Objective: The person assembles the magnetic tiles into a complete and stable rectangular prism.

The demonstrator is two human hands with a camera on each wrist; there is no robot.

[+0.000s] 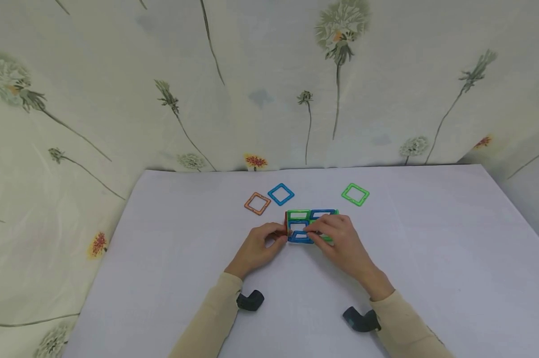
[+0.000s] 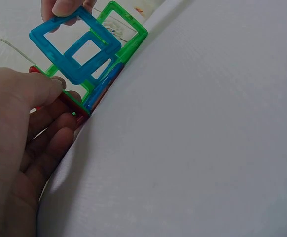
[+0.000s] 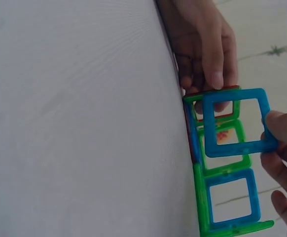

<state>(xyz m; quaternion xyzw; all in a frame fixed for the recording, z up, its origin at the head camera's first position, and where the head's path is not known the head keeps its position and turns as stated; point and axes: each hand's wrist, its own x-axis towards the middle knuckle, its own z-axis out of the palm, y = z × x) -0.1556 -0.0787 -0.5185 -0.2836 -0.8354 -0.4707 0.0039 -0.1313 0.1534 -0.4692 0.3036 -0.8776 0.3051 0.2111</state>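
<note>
A small open-front frame of square magnetic tiles stands on the table, with green and blue tiles along its back and base. Its left end is a red tile, which my left hand pinches between thumb and fingers. My right hand pinches a blue magnetic tile by one edge. This blue tile is tilted in front of the frame's left half; whether it touches the frame I cannot tell. A green tile stands at the frame's right end.
Behind the frame, an orange tile and a blue tile lie side by side on the white-covered table. A loose green tile lies farther right. A flower-patterned cloth hangs along the table's back edge.
</note>
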